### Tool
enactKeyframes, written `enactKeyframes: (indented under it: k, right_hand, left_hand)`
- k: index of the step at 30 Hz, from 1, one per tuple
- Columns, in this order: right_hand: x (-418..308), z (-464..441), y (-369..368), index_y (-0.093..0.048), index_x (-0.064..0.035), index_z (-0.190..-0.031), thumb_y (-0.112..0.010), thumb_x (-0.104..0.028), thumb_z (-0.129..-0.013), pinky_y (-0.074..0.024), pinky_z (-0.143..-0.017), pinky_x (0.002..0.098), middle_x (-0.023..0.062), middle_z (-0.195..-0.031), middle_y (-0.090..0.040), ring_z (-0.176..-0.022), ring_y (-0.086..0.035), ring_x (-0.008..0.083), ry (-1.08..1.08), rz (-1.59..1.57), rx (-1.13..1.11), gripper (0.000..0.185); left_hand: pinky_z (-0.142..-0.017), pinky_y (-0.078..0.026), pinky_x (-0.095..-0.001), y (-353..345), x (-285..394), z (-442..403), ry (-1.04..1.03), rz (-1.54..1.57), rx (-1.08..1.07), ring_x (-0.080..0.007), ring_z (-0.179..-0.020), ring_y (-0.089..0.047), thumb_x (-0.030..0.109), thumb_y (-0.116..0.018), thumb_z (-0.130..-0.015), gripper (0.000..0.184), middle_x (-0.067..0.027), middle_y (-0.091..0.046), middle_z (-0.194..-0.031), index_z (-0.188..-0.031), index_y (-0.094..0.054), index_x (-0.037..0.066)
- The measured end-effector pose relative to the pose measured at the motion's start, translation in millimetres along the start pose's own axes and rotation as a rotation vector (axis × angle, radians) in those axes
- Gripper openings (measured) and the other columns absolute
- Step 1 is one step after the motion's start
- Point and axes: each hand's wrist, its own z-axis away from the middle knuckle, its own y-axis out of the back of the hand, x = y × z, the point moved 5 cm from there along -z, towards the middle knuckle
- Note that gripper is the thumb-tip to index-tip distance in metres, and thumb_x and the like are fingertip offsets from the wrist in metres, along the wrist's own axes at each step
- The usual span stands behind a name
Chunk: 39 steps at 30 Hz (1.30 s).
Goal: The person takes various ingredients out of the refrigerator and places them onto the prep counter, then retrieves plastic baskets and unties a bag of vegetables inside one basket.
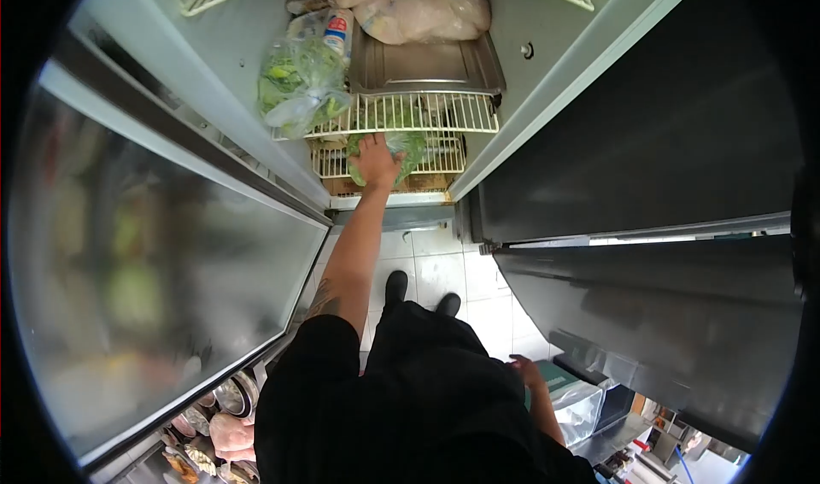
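Observation:
My left hand reaches into the open fridge and rests on a clear bag of green leaves on the lower wire shelf, fingers spread over its front. Above and to the left, another plastic bag of greens hangs over the edge of the middle wire shelf. My right hand is low by my right side; its fingers are partly visible, and what it may hold cannot be made out.
A metal tray and bagged raw meat sit above. The glass door stands open at left. Dark steel doors are at right. Behind me are a green-lidded box and bowls.

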Motion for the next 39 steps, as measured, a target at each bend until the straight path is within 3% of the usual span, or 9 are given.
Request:
enactKeyframes:
  k: [3, 15, 18, 20, 25, 28, 32, 35, 39]
  right_hand:
    - [-23.9, -7.5, 0.7, -0.064, -0.0072, -0.13, -0.077, -0.04, -0.085, -0.0557, -0.084, 0.0372, 0.0144, -0.104, -0.075, -0.094, -0.072, 0.0253, -0.016, 0.023, 0.008, 0.057]
    - [-392.8, 5.3, 55.6, -0.055, -0.0021, -0.136, -0.07, -0.031, -0.092, -0.0559, -0.083, 0.0417, 0.0231, -0.12, -0.066, -0.093, -0.071, 0.0358, 0.848, -0.027, 0.268, 0.055]
    - [-468.3, 20.6, 66.1, -0.062, -0.0016, -0.128, -0.071, -0.036, -0.091, -0.0558, -0.082, 0.0429, 0.0219, -0.114, -0.069, -0.09, -0.071, 0.0365, 0.764, -0.042, 0.163, 0.051]
    - [-515.1, 39.6, 79.2, -0.068, -0.001, -0.116, -0.071, -0.042, -0.09, -0.0553, -0.082, 0.0442, 0.0214, -0.107, -0.071, -0.089, -0.071, 0.0364, 0.698, 0.645, -0.017, 0.048]
    - [-684.4, 120.8, 182.8, -0.065, 0.0005, -0.119, -0.076, -0.026, -0.088, -0.0534, -0.087, 0.0384, 0.0194, -0.11, -0.07, -0.1, -0.068, 0.0343, 1.377, 0.025, 0.601, 0.043]
    - [-785.2, 137.7, 243.3, -0.062, -0.0013, -0.121, -0.079, -0.035, -0.084, -0.0515, -0.092, 0.0418, 0.0217, -0.125, -0.059, -0.113, -0.06, 0.0376, 1.615, 0.246, 1.261, 0.053]
    - [-856.1, 75.0, 273.0, -0.053, -0.0241, -0.142, -0.084, -0.057, -0.068, -0.0513, -0.094, 0.0493, 0.0222, -0.132, -0.05, -0.117, -0.055, 0.0412, 1.318, 0.637, 1.597, 0.087]
    - [-864.7, 108.3, 259.7, -0.028, -0.0247, -0.158, -0.094, -0.043, -0.055, -0.0331, -0.115, 0.0508, 0.0364, -0.154, -0.025, -0.142, -0.027, 0.0518, 1.097, 0.607, 1.223, 0.124]
    - [-864.9, 76.1, 297.5, -0.054, -0.0401, -0.139, -0.086, -0.053, -0.063, -0.0518, -0.094, 0.0494, 0.0196, -0.12, -0.053, -0.118, -0.055, 0.0402, 1.174, 0.452, 1.293, 0.084]
  left_hand:
    - [-0.091, -0.044, -0.0496, 0.1, -1.2, -2.9, -0.052, 0.091, 0.035, -0.0277, -0.108, -0.063, 0.035, -0.085, -0.075, 0.049, -0.0064, -0.071, -0.108, -0.117, -0.064, 0.02]
    - [-0.081, -0.051, -0.032, 99.7, 31.8, 150.0, 0.302, 1.272, -0.501, -0.0217, -0.091, -0.065, 0.009, -0.082, -0.077, 0.032, -0.011, -0.068, -0.097, -0.103, -0.064, 0.003]
    - [-0.077, -0.05, -0.0298, 118.1, 33.1, 182.2, 0.194, 1.456, -0.475, -0.0169, -0.086, -0.063, 0.005, -0.081, -0.078, 0.029, -0.0062, -0.066, -0.094, -0.1, -0.063, 0.004]
    - [-0.076, -0.05, -0.0289, 137.0, 20.9, 195.4, 0.237, 1.521, -0.377, -0.0159, -0.085, -0.063, 0.003, -0.08, -0.079, 0.027, -0.0054, -0.065, -0.093, -0.1, -0.063, 0.003]
    - [-0.08, -0.049, -0.0275, 169.3, -20.2, 213.4, 0.131, 1.383, -0.254, -0.0133, -0.086, -0.06, 0.003, -0.08, -0.076, 0.028, -0.0031, -0.063, -0.093, -0.096, -0.06, 0.004]
    - [-0.083, -0.048, -0.0291, 169.6, -50.9, 209.0, 0.009, 1.162, -0.091, -0.015, -0.088, -0.06, 0.005, -0.082, -0.075, 0.03, -0.0034, -0.063, -0.091, -0.095, -0.06, 0.004]
    - [-0.086, -0.048, -0.0306, 203.0, -75.7, 201.7, -0.013, 1.168, -0.081, -0.0168, -0.091, -0.06, 0.005, -0.084, -0.072, 0.034, -0.005, -0.064, -0.092, -0.096, -0.06, 0.003]
    - [-0.085, -0.048, -0.0302, 210.7, -93.0, 195.5, -0.02, 1.149, -0.057, -0.0163, -0.09, -0.06, 0.005, -0.085, -0.072, 0.033, -0.0048, -0.063, -0.092, -0.095, -0.061, 0.003]
    - [-0.085, -0.047, -0.0301, 220.2, -105.5, 187.8, -0.039, 1.075, -0.019, -0.0159, -0.089, -0.058, 0.004, -0.085, -0.071, 0.034, -0.0039, -0.062, -0.091, -0.096, -0.061, 0.004]
